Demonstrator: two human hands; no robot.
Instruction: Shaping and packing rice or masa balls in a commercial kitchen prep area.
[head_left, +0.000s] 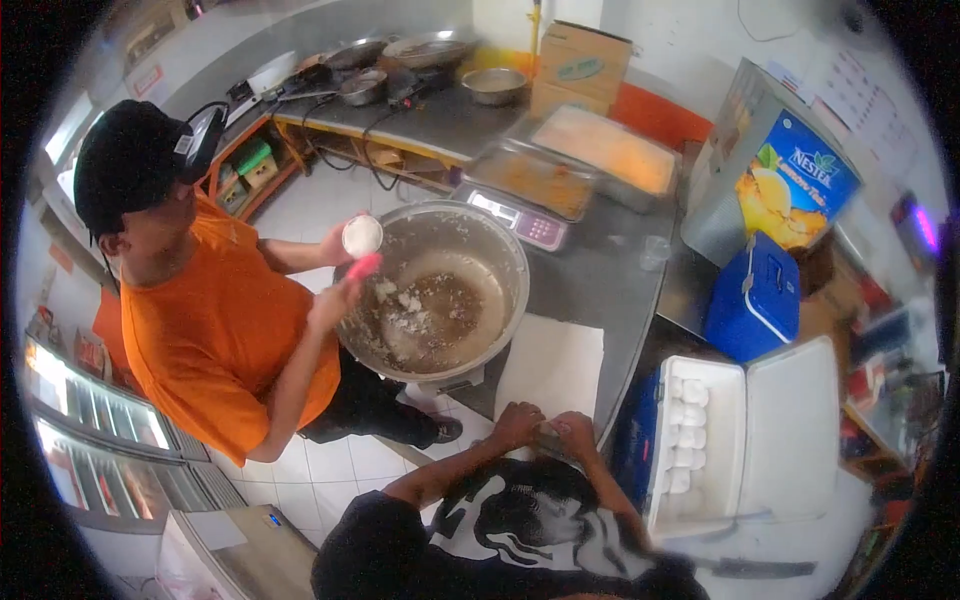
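Note:
Both of my hands are close together at the near edge of the dark work table (600, 262). Between my left hand (519, 424) and my right hand (576, 435) is a small pale item (549, 428), gripped by the fingers of both. It is partly covered, and I cannot tell exactly what it is. Just beyond my hands, white paper sheets (553, 360) lie flat on the table. Left of the paper stands a large metal pot (491, 330) with cooked rice (411, 319) clinging to its bottom and wall.
Across the pot, a co-worker in an orange shirt (217, 315) holds a rice-filled cup (363, 235) and a pink utensil (364, 266). A digital scale (517, 219) and food trays (532, 176) stand farther back. On my right, an open cooler (660, 517) holds several white bundles (686, 435).

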